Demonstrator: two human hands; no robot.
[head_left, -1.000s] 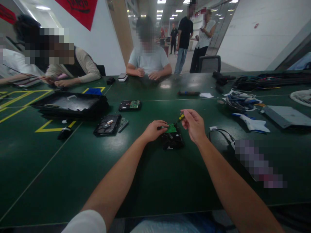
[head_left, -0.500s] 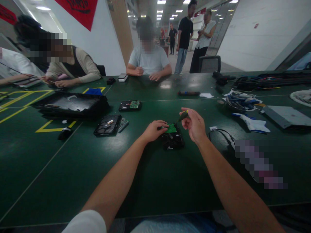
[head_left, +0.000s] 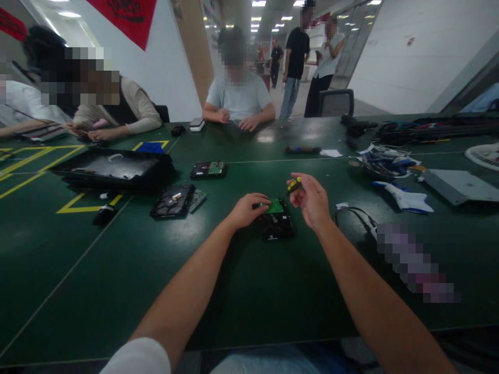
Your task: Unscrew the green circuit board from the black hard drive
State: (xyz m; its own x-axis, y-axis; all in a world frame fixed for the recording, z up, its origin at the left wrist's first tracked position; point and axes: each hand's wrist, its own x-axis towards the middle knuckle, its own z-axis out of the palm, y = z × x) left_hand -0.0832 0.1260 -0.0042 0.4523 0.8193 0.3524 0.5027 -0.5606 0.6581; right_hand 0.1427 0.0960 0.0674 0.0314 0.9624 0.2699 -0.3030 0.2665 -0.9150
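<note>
A black hard drive (head_left: 276, 227) with a green circuit board (head_left: 275, 206) lies on the table before me. My left hand (head_left: 249, 209) grips its upper left side, the fingers reaching over the board's edge. Above the drive's upper right corner, my right hand (head_left: 311, 200) holds a screwdriver (head_left: 294, 185) by its dark and yellow handle. The handle slants down to the left toward the board. Its thin shaft is hard to make out, so I cannot tell whether the tip touches a screw.
Left of my hands lie another hard drive (head_left: 172, 201), a loose circuit board (head_left: 197, 200) and a third drive (head_left: 208, 169). Black trays (head_left: 117, 169) stand farther left. On the right are a glove (head_left: 405, 197), a metal box (head_left: 462, 186) and a cable (head_left: 356, 210). Co-workers sit across the table.
The screwdriver handle has turned in my right fingers, so more of its yellow marks show. My left hand and the hard drive stay in place.
</note>
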